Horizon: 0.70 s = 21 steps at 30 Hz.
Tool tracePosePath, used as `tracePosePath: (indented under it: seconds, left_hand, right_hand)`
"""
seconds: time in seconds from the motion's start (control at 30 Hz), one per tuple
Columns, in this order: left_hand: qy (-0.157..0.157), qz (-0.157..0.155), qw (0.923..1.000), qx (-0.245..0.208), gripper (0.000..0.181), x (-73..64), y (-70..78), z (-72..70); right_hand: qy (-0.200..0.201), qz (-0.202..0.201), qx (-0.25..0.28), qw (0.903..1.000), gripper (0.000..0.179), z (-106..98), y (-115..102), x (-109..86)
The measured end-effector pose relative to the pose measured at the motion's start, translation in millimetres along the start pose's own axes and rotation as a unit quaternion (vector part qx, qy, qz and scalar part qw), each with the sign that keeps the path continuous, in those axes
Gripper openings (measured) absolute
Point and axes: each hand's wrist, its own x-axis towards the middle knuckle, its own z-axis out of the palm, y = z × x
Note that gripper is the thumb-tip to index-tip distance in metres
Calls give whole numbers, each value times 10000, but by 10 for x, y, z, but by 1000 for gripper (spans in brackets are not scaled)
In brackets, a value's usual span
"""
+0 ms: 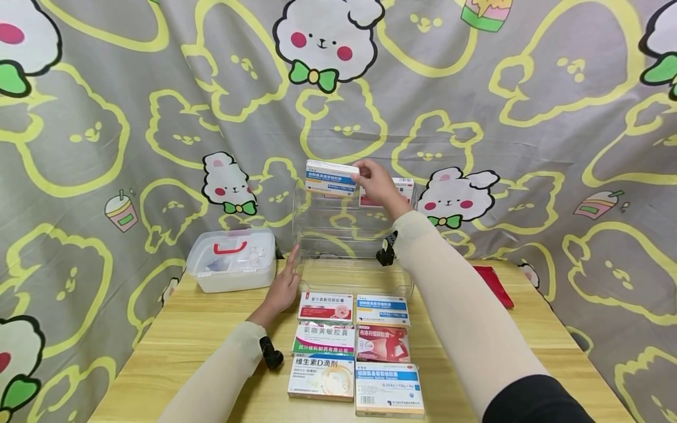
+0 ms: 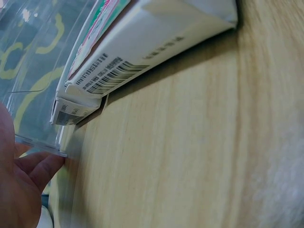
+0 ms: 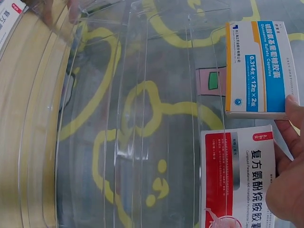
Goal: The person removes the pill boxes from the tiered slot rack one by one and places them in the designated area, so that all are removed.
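My right hand [image 1: 376, 182] pinches a blue-and-white medicine box [image 1: 330, 178] by its right end. That box is at the top tier of a clear stepped display rack [image 1: 349, 235], left of a red-and-white medicine box [image 3: 237, 175] standing on the same tier. In the right wrist view, the thumb and fingers are at the held box's edge. My left hand [image 1: 282, 288] touches the rack's lower left side with fingers extended; in the left wrist view its fingertips [image 2: 50, 167] are right at the clear panel's corner.
Two columns of medicine boxes lie on the wooden table [image 1: 174, 352] in front of the rack, including a vitamin D box [image 1: 321, 377] and a red box [image 1: 383, 343]. A clear lidded case [image 1: 233, 264] with red handle stands left, a red pouch [image 1: 494, 286] right. Patterned cloth hangs behind.
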Motion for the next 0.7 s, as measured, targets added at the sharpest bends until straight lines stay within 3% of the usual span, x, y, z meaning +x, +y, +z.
tracePosePath:
  seconds: [0.33,0.7]
  left_hand:
    - [33,59,10000,-2,84,3,-19,25]
    - [40,81,9999,-69,84,13,-35,18]
  right_hand:
    - [96,97,350,9993,32,-22,15,-14]
    - [90,-82,392,9992,33,-72,-34,-37]
